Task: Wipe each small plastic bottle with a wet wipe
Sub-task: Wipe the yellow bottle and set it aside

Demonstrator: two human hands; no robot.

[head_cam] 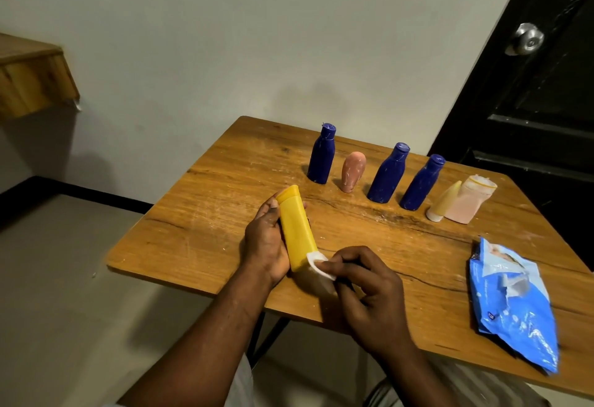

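Wet wipe at the base of the yellow bottle, cap pointing away

The left hand (265, 246) grips the yellow bottle (295, 230) from its left side over the tabletop (209, 223). The bottle's long axis runs from the base near the person to the cap, which points toward the wall. The right hand (363, 284) pinches a folded wet wipe (316, 262) against the base end, on the bottle's right. Nearly the whole length lies ahead of the wipe, so the stroke probably goes forward along that axis, toward the cap. Six other bottles (387, 173) stand in a row further back.
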